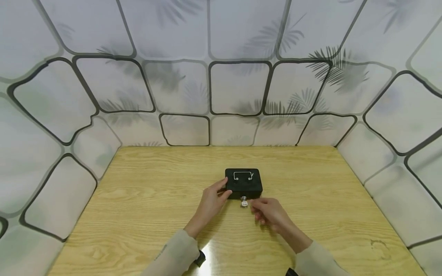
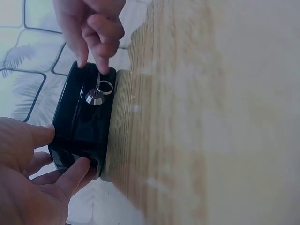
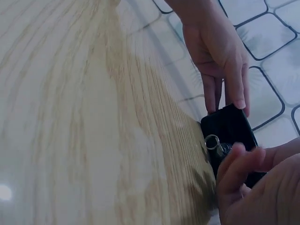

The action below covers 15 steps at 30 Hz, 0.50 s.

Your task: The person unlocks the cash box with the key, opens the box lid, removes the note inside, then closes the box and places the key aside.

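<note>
A small black cash box (image 1: 243,184) with a wire handle on its lid sits on the table. My left hand (image 1: 213,197) holds its left end, thumb near the front edge and fingers at the side; the left wrist view shows this left hand (image 2: 42,173) too. In the box's front is a silver lock (image 2: 94,97) with a key (image 2: 98,80) in it and a key ring (image 2: 106,87) hanging. Just right of the key is my right hand (image 1: 271,211), its thumb and forefinger apart, a fingertip close to the key's end in the left wrist view.
The wood-grain table (image 1: 155,184) stretches around the box on all sides. Patterned fabric (image 1: 235,88) with dark outlines and leaf prints stands along the table's back and both sides. Dark wrist straps (image 1: 199,258) show at the sleeves.
</note>
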### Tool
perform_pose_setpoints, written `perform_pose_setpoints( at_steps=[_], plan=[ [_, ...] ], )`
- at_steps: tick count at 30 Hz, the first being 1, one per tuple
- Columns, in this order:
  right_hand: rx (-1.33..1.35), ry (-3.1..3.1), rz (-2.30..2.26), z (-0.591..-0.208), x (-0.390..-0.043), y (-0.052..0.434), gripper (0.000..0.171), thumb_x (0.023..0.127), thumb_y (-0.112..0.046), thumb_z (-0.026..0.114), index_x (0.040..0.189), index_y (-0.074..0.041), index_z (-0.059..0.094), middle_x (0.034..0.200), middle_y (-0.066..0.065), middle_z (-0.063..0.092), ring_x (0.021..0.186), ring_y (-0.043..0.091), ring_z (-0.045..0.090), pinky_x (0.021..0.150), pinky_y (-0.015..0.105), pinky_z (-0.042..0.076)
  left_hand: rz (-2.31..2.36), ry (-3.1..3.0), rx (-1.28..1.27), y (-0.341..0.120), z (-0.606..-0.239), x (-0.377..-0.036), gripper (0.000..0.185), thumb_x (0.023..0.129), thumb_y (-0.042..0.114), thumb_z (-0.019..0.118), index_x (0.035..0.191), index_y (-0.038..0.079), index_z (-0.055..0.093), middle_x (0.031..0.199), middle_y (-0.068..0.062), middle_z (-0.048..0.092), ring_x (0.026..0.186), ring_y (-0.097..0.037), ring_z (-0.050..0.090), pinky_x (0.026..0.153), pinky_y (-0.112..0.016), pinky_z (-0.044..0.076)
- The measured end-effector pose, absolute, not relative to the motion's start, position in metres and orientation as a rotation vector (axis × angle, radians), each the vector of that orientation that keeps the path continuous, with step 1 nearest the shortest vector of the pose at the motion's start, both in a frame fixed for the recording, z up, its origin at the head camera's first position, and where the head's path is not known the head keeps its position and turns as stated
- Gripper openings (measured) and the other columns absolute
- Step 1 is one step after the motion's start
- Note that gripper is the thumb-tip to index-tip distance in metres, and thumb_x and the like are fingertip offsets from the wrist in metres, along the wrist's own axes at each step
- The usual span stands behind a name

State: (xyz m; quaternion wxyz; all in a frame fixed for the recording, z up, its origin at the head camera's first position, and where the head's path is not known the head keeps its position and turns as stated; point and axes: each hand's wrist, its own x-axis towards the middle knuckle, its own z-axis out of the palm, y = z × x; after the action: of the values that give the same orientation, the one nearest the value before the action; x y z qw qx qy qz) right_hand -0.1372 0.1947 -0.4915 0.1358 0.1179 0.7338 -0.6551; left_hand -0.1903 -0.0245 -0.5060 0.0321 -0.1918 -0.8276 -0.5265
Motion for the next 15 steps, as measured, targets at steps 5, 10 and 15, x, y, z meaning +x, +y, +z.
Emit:
perform_pose_setpoints(
  at_steps=[5, 10, 15],
  plan=[
    [0.42, 2.323, -1.857, -0.486, -0.132, 0.204, 0.026, 0.102, -0.011, 0.064, 0.117, 0.01, 0.067, 0.085, 0.012, 0.069, 0.063, 0.015, 0.06, 0.047, 0.023, 0.045, -1.629, -2.55, -0.584, -0.025, -0.507, -0.19, 0.049, 0.098, 0.009, 0.072, 0.143, -0.003, 0.058, 0.142, -0.023, 0.059, 0.118, -0.035, 0.066, 0.091, -0.034, 0.057],
    [0.436, 2.474, -1.871, -0.482, -0.134, 0.211, 0.028, 0.102, -0.009, 0.065, 0.123, 0.01, 0.064, 0.101, 0.017, 0.07, 0.081, 0.017, 0.063, 0.063, 0.025, 0.055, -1.623, -2.554, -0.583, -0.025, -0.507, -0.19, 0.049, 0.098, 0.008, 0.072, 0.144, -0.003, 0.057, 0.142, -0.023, 0.059, 0.118, -0.035, 0.066, 0.091, -0.034, 0.057],
    [0.351, 2.574, -1.894, -0.48, -0.139, 0.214, 0.035, 0.103, -0.01, 0.065, 0.134, 0.007, 0.061, 0.126, 0.022, 0.065, 0.104, 0.022, 0.062, 0.08, 0.019, 0.053, -1.618, -2.571, -0.567, -0.025, -0.507, -0.189, 0.05, 0.098, 0.008, 0.072, 0.145, -0.001, 0.057, 0.142, -0.021, 0.059, 0.119, -0.034, 0.066, 0.091, -0.034, 0.057]
  ],
)
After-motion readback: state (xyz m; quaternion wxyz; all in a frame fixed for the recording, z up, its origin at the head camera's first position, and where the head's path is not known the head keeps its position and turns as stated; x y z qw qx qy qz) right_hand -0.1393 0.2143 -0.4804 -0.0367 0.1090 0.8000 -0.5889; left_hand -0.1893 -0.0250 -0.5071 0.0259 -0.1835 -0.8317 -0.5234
